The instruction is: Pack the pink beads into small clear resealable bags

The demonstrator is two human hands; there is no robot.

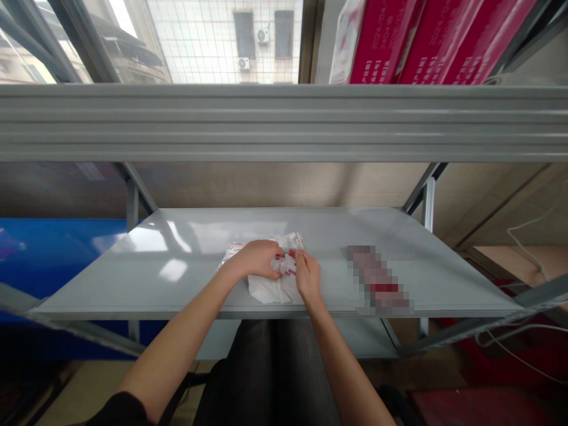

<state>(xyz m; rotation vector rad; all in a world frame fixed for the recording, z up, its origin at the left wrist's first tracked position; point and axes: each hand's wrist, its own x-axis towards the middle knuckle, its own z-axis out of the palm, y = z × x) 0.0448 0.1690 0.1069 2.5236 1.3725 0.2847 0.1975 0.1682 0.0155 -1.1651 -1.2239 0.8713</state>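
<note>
The head view is showing the gray shelf (337, 231) stretching toward 9 and 12 o'clock, its front edge (177, 316) running close at 6, and a blurry reddish thing (377, 281) lying at 3. Over a crinkly white bag (273, 291), the left hand (261, 258) is holding a small spotted bundle (284, 265) at its 3 o'clock, and the right hand (308, 273) is pinching it at its 9 o'clock.

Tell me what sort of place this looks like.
Probably a workshop or stockroom by a window: a grey metal-framed shelf, large magenta printed boxes above it, and a gridded window facing a building.
</note>
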